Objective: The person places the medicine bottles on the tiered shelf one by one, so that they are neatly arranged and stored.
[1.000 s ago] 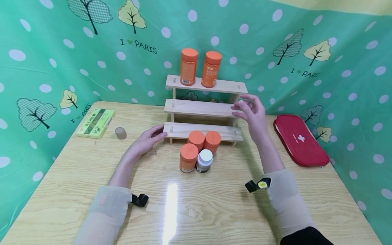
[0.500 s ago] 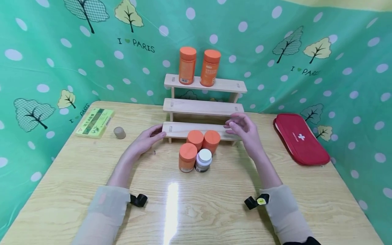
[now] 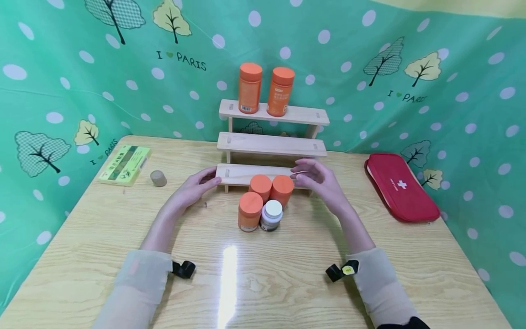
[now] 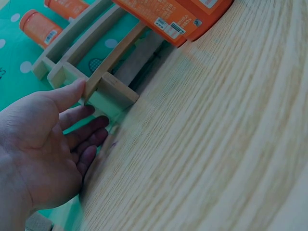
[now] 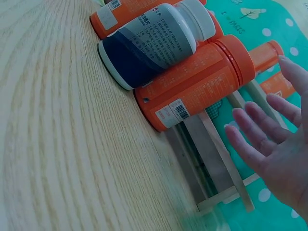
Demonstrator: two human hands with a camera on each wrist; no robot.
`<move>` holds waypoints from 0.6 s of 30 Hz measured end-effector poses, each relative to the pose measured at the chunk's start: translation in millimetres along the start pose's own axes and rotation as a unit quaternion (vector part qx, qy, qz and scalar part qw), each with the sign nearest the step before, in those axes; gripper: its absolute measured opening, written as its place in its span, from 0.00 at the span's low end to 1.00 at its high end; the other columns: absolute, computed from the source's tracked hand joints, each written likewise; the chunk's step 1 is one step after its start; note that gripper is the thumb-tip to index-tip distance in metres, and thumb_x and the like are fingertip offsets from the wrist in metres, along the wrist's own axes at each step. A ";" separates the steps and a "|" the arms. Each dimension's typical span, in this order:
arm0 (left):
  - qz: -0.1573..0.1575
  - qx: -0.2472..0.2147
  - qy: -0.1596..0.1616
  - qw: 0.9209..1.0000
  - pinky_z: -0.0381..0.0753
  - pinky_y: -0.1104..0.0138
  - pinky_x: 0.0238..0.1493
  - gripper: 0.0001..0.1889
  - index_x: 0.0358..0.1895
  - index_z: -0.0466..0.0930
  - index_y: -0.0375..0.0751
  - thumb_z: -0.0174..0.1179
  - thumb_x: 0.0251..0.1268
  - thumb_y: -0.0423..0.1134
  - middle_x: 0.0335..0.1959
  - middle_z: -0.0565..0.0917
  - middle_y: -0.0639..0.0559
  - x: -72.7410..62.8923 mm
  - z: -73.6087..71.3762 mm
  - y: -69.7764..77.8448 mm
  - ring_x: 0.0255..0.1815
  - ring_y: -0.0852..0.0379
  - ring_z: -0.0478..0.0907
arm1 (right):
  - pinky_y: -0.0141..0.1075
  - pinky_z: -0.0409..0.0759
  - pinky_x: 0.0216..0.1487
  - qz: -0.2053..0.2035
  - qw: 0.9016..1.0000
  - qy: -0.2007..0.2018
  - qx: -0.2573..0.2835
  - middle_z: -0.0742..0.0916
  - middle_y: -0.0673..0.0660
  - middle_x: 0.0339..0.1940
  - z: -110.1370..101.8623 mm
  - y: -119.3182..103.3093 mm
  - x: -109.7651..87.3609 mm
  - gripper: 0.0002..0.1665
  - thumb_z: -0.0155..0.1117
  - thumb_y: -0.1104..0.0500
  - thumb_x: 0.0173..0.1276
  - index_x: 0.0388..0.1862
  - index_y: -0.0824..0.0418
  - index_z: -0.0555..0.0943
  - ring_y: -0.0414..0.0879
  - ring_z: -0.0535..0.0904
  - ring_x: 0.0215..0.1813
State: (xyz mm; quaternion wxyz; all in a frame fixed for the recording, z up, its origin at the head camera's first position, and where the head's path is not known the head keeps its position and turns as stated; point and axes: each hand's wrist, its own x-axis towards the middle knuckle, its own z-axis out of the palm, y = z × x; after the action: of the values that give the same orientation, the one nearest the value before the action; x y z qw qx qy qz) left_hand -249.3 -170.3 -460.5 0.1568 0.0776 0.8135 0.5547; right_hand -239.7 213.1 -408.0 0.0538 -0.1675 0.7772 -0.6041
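My left hand is at the left end of the bottom step of a pale wooden three-step display rack. In the left wrist view, its thumb touches the step's end, and the other fingers bend loosely beside the rack's leg. My right hand hovers over the bottom step's right part, fingers spread and holding nothing. Just left of its fingertips stands an orange bottle, clustered with two more orange bottles and a white-capped bottle with a dark blue lower label. Two orange bottles stand on the top step.
A red first-aid pouch lies on the right of the wooden table. At the left are a yellow-green box and a small grey-brown cylinder. Behind hangs a green dotted cloth.
My right hand has come down and leftward from beside the middle step toward the orange bottle cluster. The left hand has stayed at the rack's end.
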 end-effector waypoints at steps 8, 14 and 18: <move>-0.001 -0.001 -0.001 1.000 0.53 0.43 0.84 0.39 0.84 0.51 0.44 0.54 0.79 0.55 0.83 0.58 0.38 -0.4 -0.8 -0.9 0.84 0.37 0.53 | 0.30 0.82 0.64 -0.007 0.998 -0.041 -0.055 0.84 0.61 0.64 0.4 3.2 2.5 0.27 0.66 0.55 0.75 0.70 0.58 0.74 0.53 0.83 0.64; 0.000 0.006 -0.001 1.000 0.54 0.43 0.84 0.39 0.84 0.51 0.43 0.53 0.80 0.55 0.83 0.58 0.37 -0.7 -1.4 0.5 0.84 0.37 0.53 | 0.42 0.79 0.70 -0.006 0.994 -0.071 -0.086 0.84 0.57 0.65 3.4 6.4 3.7 0.28 0.69 0.57 0.72 0.69 0.54 0.75 0.53 0.81 0.64; 0.000 0.008 -0.001 1.000 0.53 0.43 0.84 0.39 0.84 0.51 0.43 0.53 0.80 0.56 0.83 0.57 0.37 -0.9 -1.0 1.2 0.84 0.36 0.53 | 0.51 0.79 0.70 -0.009 0.992 -0.082 -0.094 0.84 0.55 0.65 6.7 7.9 3.4 0.30 0.72 0.56 0.70 0.69 0.53 0.76 0.52 0.81 0.64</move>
State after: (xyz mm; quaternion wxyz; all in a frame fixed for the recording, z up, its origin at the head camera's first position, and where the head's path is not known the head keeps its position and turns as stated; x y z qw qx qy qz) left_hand -248.9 -171.1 -458.9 0.1570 0.0793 0.8180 0.5477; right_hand -242.6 207.5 -416.9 0.0962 -0.2278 0.8219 -0.5132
